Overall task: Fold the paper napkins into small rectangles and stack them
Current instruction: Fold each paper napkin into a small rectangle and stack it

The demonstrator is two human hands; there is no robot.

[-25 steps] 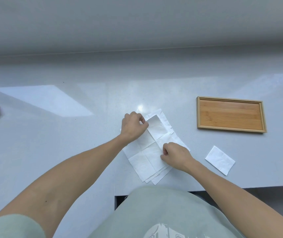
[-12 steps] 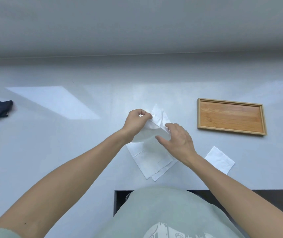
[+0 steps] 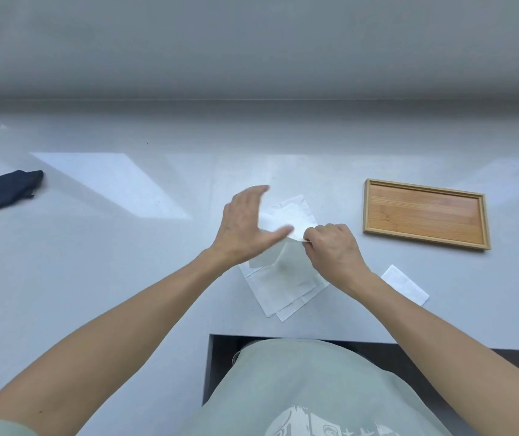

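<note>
While the right hand (image 3: 333, 247) pinches an edge of the top napkin (image 3: 286, 217) between thumb and curled fingers, the left hand (image 3: 245, 225) hovers with fingers straight and spread, thumb extended toward the right fingertips. That napkin appears lifted off the napkin pile (image 3: 283, 287), though motion blur obscures the fold. Beneath both hands' fingers lies the pile, on the grey counter (image 3: 126, 262). One folded napkin (image 3: 404, 284) lies beyond the right wrist; the wooden tray (image 3: 424, 212) sits beyond the right knuckles
</note>
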